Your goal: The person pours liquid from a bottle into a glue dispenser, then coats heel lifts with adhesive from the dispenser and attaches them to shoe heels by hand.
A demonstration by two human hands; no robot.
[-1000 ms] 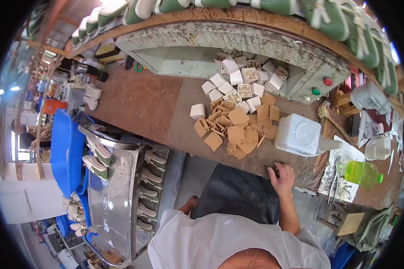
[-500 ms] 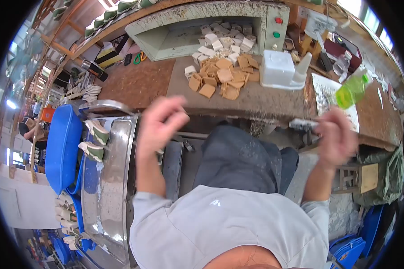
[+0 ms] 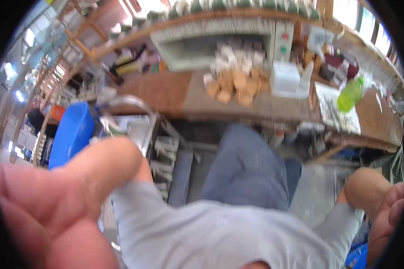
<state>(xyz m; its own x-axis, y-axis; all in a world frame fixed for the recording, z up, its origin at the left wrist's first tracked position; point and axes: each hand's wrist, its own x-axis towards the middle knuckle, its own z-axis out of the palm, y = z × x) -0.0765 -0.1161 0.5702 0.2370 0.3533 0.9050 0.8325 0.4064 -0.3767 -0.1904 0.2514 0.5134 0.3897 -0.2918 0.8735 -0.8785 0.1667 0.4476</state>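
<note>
My left hand (image 3: 49, 217) is raised close to the camera at the lower left, large and blurred. Its palm and wrist show, but the fingertips run out of view. At the right edge my right hand (image 3: 389, 215) is also lifted near the camera, partly cut off, its fingers only partly visible. Nothing can be made out in either hand. Away from both, tan square pieces (image 3: 240, 85) lie heaped on the workbench (image 3: 166, 92), with white pieces (image 3: 238, 58) piled behind them at the mouth of a metal box (image 3: 170, 56).
A white plastic container (image 3: 286, 78) and a green bottle (image 3: 350, 94) stand on the bench's right side. At left are a blue tub (image 3: 74, 130) and a metal cart (image 3: 141, 134). Green and white shoes (image 3: 220, 5) line the shelf above.
Both hands have risen from near the bench edge towards the camera, out to the left and right sides. The view has tilted up, showing more of the shoe shelf.
</note>
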